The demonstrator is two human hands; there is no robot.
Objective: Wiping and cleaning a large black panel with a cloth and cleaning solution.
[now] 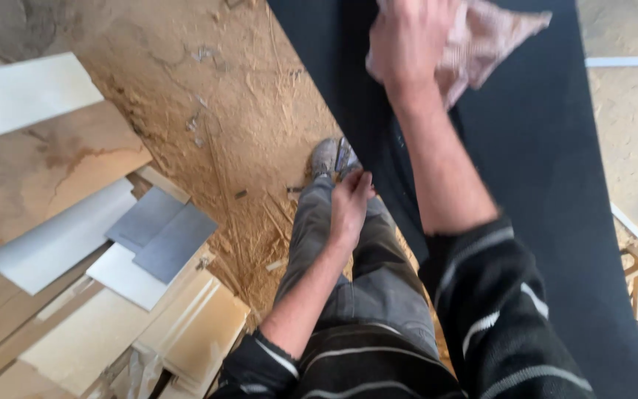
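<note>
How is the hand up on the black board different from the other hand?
The right hand reaches far forward and presses a pinkish cloth onto the black board; the left hand hangs low by the grey trouser leg and holds nothing. The right hand's fingers spread over the cloth, while the left hand's curl loosely. Both arms wear dark striped sleeves pushed up.

Cloth [481, 37] lies on the surface [540, 170] at top right of frame, under the right hand [407, 44]. Left hand [350, 207] hangs mid-frame, just left of surface edge. Boards [75, 244] stacked lower left, sawdust floor [238, 111] btwn.
</note>
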